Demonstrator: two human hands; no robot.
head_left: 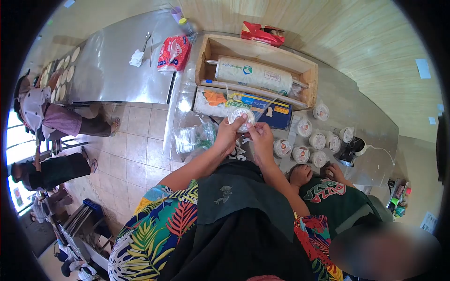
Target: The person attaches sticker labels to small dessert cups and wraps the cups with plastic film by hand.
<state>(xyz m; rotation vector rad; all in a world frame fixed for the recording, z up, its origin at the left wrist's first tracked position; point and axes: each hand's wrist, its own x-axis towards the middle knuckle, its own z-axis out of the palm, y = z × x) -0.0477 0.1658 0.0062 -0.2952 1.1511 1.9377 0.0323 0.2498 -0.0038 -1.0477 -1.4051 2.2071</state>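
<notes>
A round white-lidded tub (241,119) is held up in front of the film box, near the table's front edge. My left hand (228,136) grips it from the left, with the thumb on its lid. The fingers of my right hand (260,136) pinch at its lower right rim. Clear plastic film seems to spread above the tub. Just behind it lies a printed film box (267,111). Several similar tubs (304,127) stand to the right, some with a reddish label on the lid.
A wooden box (311,75) holds a large film roll (253,75). Clear plastic packs (190,139) lie at left, a red packet (174,53) farther back. A co-worker's hands (301,175) rest at the right near a black device (351,151). Other people stand far left.
</notes>
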